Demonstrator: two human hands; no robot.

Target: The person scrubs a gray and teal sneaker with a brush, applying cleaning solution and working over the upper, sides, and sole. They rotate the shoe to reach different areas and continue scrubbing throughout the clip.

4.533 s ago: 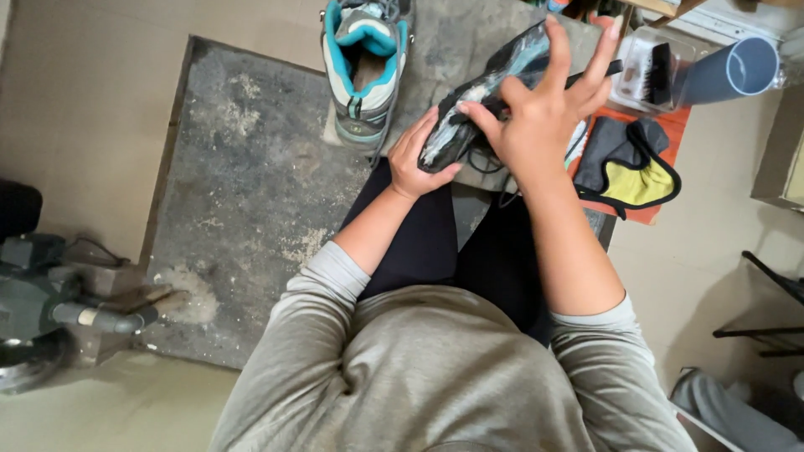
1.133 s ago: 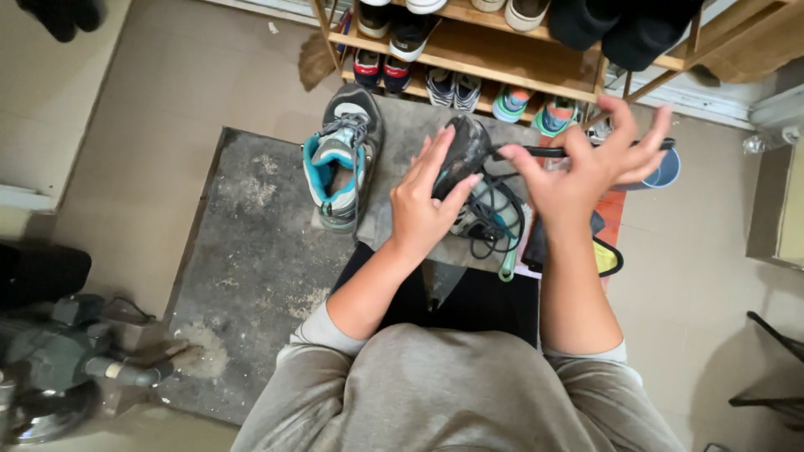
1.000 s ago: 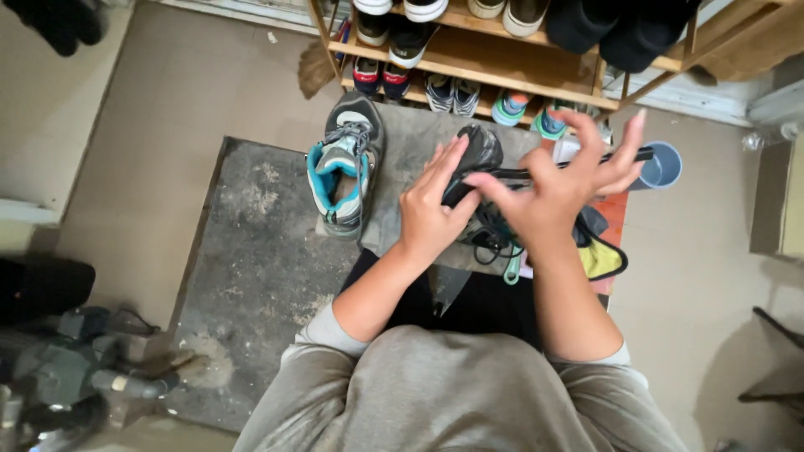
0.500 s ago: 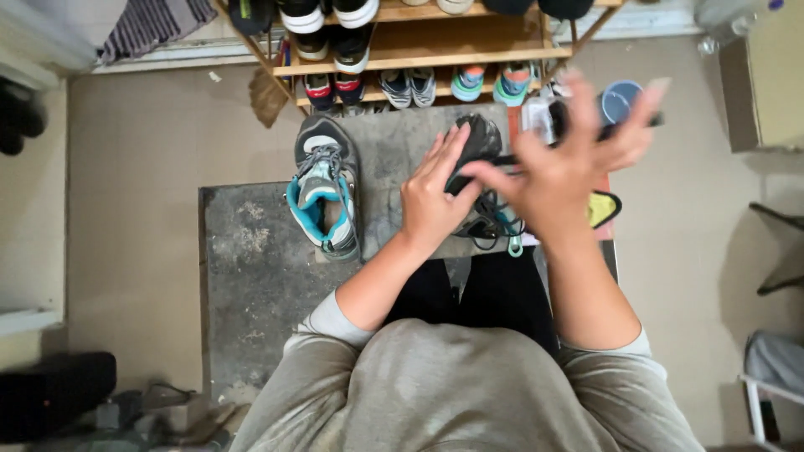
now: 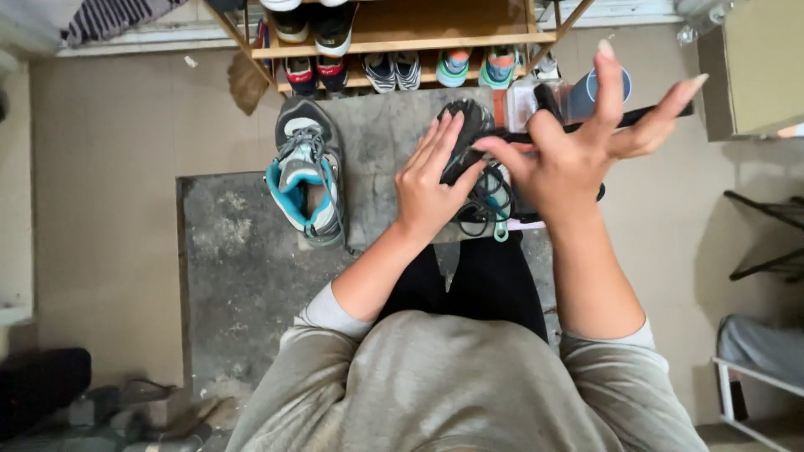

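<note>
Item: one dark grey laced sports shoe (image 5: 469, 134), toe pointing away, propped over the person's lap above a worn grey stone-like slab (image 5: 251, 251) on the tiled floor. Left hand (image 5: 430, 188) lies flat against the shoe's near side, fingers extended, steadying rather than gripping it. Right hand (image 5: 561, 163) pinches a thin black stick-like tool (image 5: 653, 113) between thumb and forefinger, the remaining fingers splayed; the tool's working end meets the shoe's upper. Adjacent: matching grey and turquoise shoe (image 5: 306, 180) standing upright on the slab just left; loose black laces (image 5: 481, 205) hanging below the held shoe; blue cup (image 5: 590, 88) and wooden shoe rack (image 5: 402, 42) beyond. Risks, as judged: the open-palmed left hold is light, so pressure from the tool could roll the shoe off the lap; the pinch on the tool looks slight and it may slip; dangling laces could snag the tool's stroke.
</note>
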